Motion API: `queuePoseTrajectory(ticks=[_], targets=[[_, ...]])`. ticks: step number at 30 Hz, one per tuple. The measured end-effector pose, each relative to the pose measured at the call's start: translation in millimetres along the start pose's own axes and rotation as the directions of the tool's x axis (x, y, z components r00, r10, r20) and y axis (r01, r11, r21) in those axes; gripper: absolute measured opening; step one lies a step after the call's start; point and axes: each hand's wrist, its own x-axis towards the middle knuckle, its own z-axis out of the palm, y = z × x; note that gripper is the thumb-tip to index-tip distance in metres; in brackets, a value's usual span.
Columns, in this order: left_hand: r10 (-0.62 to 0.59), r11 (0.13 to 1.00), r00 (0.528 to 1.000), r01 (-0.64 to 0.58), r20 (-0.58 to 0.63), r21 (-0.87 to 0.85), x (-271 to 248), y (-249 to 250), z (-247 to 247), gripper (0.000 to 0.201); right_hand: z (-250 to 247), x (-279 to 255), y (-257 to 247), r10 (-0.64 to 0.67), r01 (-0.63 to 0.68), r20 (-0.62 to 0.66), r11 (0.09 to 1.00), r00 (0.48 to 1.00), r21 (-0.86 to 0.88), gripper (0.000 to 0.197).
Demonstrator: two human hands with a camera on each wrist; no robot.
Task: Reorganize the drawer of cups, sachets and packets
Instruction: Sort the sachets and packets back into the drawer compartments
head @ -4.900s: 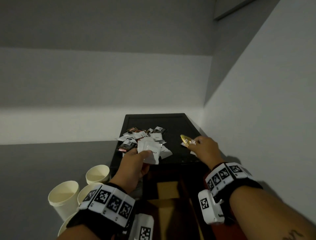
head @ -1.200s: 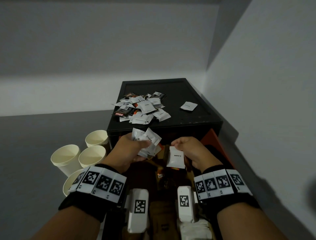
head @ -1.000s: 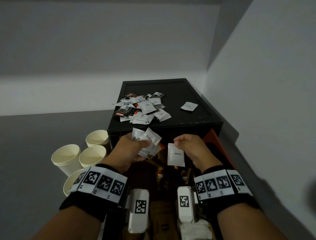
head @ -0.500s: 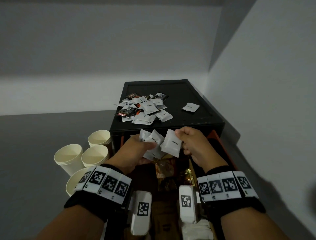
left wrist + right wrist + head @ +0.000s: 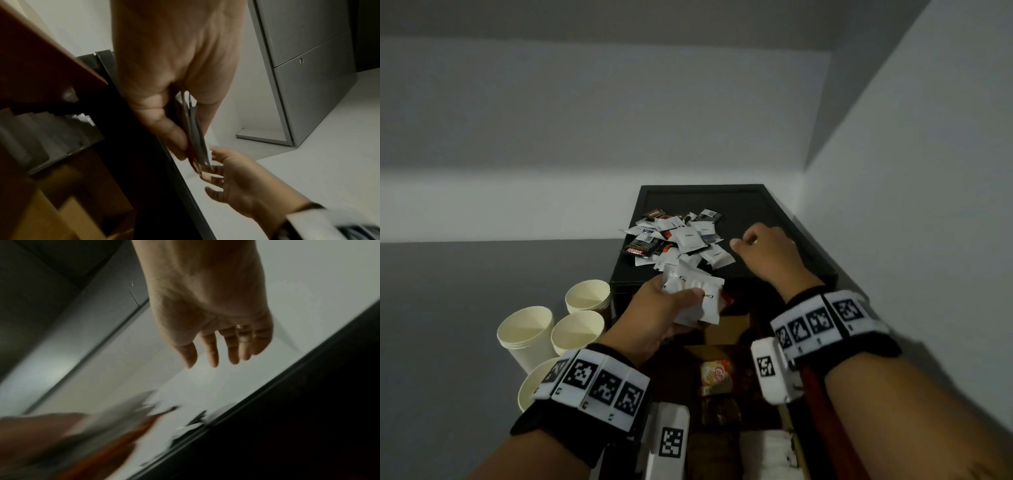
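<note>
The left hand [image 5: 657,315] grips a bundle of white sachets [image 5: 697,301] just in front of the black cabinet [image 5: 756,212], at its front edge, with the thumb laid across the top of the bundle and the fingers curled beneath; in the left wrist view the same bundle [image 5: 195,129] shows edge-on, pinched between the thumb and the fingers; a strip of orange-red packet peeks out on the bundle's right side, though what it is cannot be read; the right hand [image 5: 767,253] hovers over the cabinet top, right of the pile of sachets [image 5: 678,240], and holds nothing; its fingers [image 5: 232,347] hang loosely, slightly apart and gently bent, with a ring on one of them; the pile lies on the left half of the cabinet top, a jumble of white sachets mixed with a few dark brown and black ones, and the held bundle sits just in front of it without clearly touching it; below the cabinet's front edge the open drawer [image 5: 726,342] runs toward the camera, dim inside, with a tan divider and an orange-and-white packet [image 5: 715,375] lying in it; left of the cabinet four cream paper cups [image 5: 527,334] stand upright in a tight cluster on the grey floor, mouths open, the nearest partly hidden behind the left wrist band.
</note>
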Motion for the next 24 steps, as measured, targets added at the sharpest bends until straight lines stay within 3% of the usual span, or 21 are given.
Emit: queuePoseTrajectory(ticks=[3, 9, 14, 18, 24], targets=[[0.015, 0.999, 1.0, -0.016, -0.018, -0.052, -0.3, 3.2, -3.0, 0.023, 1.3, 38.7, 16.6, 0.14, -0.078, 0.19, 0.951, 0.972, -0.3, 0.068], [0.014, 0.997, 0.999, -0.016, -0.029, -0.079, -0.7, 4.5, -8.2, 0.025, 6.3, 59.9, 32.5, 0.171, 0.005, 0.336, 0.885, 0.926, -0.466, 0.068], [0.015, 0.995, 1.0, -0.016, -0.018, -0.101, -0.1, 5.4, -10.2, 0.022, 5.6, 55.9, 35.1, 0.107, 0.027, 0.268, 0.891, 0.957, -0.454, 0.066], [0.003, 0.995, 1.0, -0.004, -0.013, -0.104, -0.7, 5.4, -4.5, 0.026, 4.0, 38.5, 37.0, -0.074, 0.1, 0.077, 0.891, 0.994, -0.442, 0.027], [0.007, 1.0, 0.999, -0.008, -0.032, -0.03, -5.4, 2.1, 4.9, 0.02, 7.4, 29.9, 39.0, -0.208, 0.224, 0.094, 0.791, 0.974, -0.569, 0.023]])
